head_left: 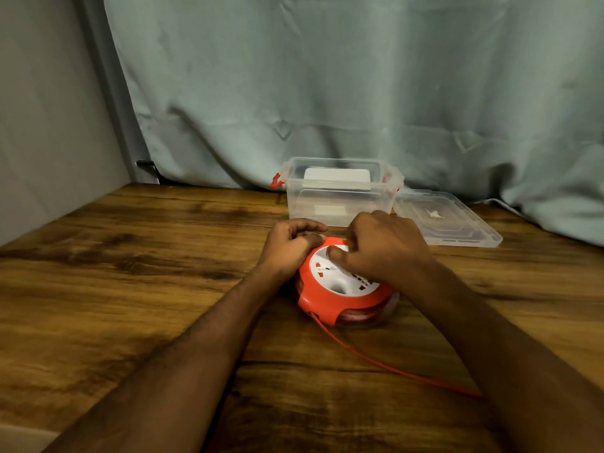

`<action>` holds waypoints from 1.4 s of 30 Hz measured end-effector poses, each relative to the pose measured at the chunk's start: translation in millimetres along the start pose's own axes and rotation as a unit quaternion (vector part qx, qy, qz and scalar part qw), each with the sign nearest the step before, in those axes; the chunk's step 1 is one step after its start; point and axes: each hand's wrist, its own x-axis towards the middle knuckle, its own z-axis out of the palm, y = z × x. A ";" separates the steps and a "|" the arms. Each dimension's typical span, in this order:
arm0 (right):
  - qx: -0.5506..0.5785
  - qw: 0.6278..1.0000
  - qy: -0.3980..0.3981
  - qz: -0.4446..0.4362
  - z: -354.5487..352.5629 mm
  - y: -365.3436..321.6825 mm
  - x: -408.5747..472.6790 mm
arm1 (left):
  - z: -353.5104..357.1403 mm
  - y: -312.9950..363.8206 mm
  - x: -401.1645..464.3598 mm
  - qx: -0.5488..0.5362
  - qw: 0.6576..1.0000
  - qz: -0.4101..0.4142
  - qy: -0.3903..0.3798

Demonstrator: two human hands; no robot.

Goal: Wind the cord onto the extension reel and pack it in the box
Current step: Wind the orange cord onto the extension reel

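Two hands on an orange reel (343,289) lying flat on the wooden table (130,256).

Left hand (291,250) curls tight around the reel's far left rim; right hand (382,246) presses bent fingers on its white face. Orange cord (392,367) trails from the reel toward the near right. Open clear box (340,191) stands just behind, lid (447,220) beside it.

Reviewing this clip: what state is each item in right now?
Orange and white plastic extension reel: flat on table, partly wound.
Orange cord: loose length trailing off reel.
Clear plastic storage box: open.
Clear lid: off, lying beside the box.
Left hand: gripping reel's rim.
Right hand: on reel's top.
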 end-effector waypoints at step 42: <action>-0.014 0.999 0.003 0.043 7.0 -1.6 3.6 | -0.6 -0.9 1.0 -0.001 1.000 -0.008 -0.005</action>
